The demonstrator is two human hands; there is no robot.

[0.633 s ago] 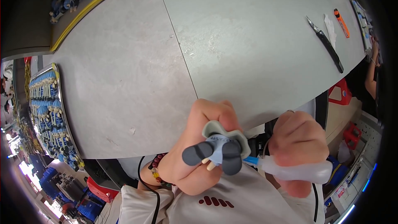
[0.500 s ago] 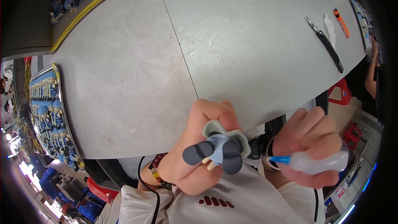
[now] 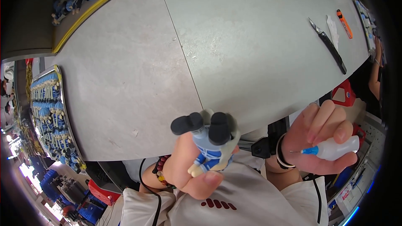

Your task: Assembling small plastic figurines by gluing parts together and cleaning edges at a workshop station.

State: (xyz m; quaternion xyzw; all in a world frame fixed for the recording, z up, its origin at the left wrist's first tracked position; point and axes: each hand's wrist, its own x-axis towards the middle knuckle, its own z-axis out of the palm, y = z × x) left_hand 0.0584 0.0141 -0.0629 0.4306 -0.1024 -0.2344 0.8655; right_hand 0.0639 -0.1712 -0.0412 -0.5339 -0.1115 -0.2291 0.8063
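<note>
Blue and dark grey plastic makes up the small figurine (image 3: 206, 144), which is held feet up just over the near edge of the table (image 3: 125, 79); its head end is hidden. The left hand (image 3: 184, 165) is closed around it, thumb pressed along its side. To the right, past the same edge, the right hand (image 3: 309, 132) holds a white squeeze bottle (image 3: 338, 147) between thumb and curled fingers; its blue cap and thin needle point leftward, well apart from the figurine. Below the table's near edge, the white shirt (image 3: 255, 199) carries a dark red printed mark (image 3: 218, 204), a row of slanted bars. On the table's far right lie a black-handled knife (image 3: 333, 52), a white paper strip (image 3: 333, 29) and an orange cutter (image 3: 344, 24) with dark print too small to read. Under the table's right edge, a red plastic object (image 3: 344, 93) bears a small round emblem, also unreadable. By the table's left edge, a metal tray (image 3: 64, 100) holds rows of similar blue figurines (image 3: 49, 113), and more figurines lie beyond a yellow-edged shelf (image 3: 94, 11) at the table's upper left.
</note>
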